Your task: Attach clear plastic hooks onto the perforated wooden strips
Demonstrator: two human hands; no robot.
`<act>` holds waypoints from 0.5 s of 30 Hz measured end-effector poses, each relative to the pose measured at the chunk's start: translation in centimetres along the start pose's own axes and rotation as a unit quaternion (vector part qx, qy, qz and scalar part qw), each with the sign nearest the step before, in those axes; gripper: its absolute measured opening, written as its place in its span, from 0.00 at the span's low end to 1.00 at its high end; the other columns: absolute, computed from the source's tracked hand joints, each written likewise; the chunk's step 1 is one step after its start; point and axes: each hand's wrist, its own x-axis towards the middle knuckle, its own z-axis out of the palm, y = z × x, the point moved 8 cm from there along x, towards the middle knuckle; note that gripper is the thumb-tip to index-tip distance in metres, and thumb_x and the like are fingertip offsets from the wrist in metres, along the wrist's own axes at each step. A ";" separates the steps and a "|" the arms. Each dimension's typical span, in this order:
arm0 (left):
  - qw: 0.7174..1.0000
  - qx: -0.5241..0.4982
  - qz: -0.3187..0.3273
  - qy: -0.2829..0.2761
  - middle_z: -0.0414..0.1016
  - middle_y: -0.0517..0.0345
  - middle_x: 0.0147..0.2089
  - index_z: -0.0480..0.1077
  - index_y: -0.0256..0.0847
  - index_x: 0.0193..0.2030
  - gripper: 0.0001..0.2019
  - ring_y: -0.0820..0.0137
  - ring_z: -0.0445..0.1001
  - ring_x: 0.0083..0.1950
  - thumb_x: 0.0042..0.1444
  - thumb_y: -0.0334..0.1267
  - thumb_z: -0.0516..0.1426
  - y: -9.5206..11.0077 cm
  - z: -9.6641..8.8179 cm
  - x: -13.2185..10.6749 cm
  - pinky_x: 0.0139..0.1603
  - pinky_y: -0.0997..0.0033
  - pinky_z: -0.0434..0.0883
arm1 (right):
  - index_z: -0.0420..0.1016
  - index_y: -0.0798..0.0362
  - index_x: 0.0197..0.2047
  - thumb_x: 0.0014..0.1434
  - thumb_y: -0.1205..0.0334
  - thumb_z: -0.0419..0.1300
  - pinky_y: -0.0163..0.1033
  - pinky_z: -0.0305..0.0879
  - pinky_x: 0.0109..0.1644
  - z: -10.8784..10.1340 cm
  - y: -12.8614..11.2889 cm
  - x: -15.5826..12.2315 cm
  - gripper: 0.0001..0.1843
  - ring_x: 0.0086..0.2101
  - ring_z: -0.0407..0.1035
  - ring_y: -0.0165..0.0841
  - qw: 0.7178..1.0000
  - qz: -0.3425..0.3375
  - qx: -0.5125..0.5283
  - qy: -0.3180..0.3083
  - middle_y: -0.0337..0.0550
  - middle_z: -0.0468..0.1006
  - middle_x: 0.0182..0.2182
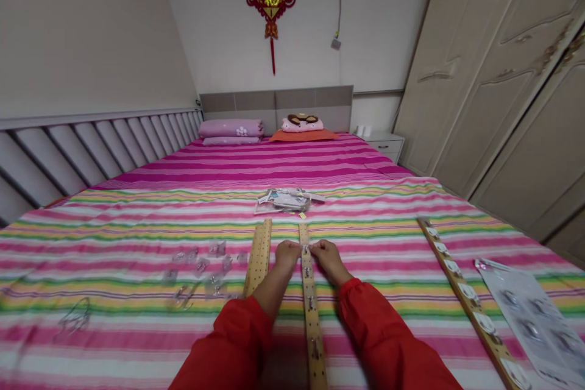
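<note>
A narrow wooden strip with holes [312, 332] lies lengthwise in front of me, with several small metal hooks [311, 303] along it. At its far end, my left hand [287, 254] and my right hand [329, 259] are closed in a pinch from either side on a small metal hook [306, 249]. The fingertips partly cover that hook. Beside my left forearm lie more perforated wooden strips [258, 256], side by side. Further left, several small clear bags [214, 283] with metal pieces are scattered on the striped sheet [137, 341].
At right lies another wooden strip [461, 292] carrying several white pieces, beside a clear package [532, 317]. A pile of plastic packets [287, 200] sits beyond my hands. Thin tangled wire [75, 317] lies at left. A slatted rail [105, 143] borders the bed; wardrobes [498, 85] stand right.
</note>
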 end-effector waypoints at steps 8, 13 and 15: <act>1.000 0.007 0.006 -0.001 0.64 0.63 0.17 0.61 0.42 0.14 0.08 0.72 0.65 0.23 0.36 0.31 0.57 -0.4 0.2 0.1 0.25 0.73 0.60 | 0.62 0.51 0.15 0.38 0.55 0.61 0.34 0.53 0.22 -0.1 0.1 -0.1 0.13 0.19 0.56 0.28 1.000 0.006 -0.003 0.002 0.32 0.63 0.13; 1.000 0.009 0.006 -0.006 0.62 0.63 0.15 0.59 0.42 0.12 0.10 0.72 0.65 0.22 0.36 0.32 0.58 -0.7 0.4 0.3 0.24 0.73 0.58 | 0.64 0.51 0.16 0.38 0.53 0.62 0.35 0.53 0.23 -0.1 0.3 -0.1 0.13 0.19 0.58 0.28 1.000 0.010 -0.003 0.005 0.32 0.64 0.13; 1.000 0.007 0.003 -0.009 0.61 0.63 0.14 0.59 0.42 0.11 0.11 0.71 0.65 0.22 0.35 0.32 0.58 -0.8 0.5 0.3 0.24 0.73 0.58 | 0.64 0.51 0.16 0.38 0.53 0.62 0.35 0.53 0.23 -0.1 0.5 -0.1 0.14 0.19 0.58 0.28 1.000 0.013 -0.001 0.005 0.32 0.64 0.13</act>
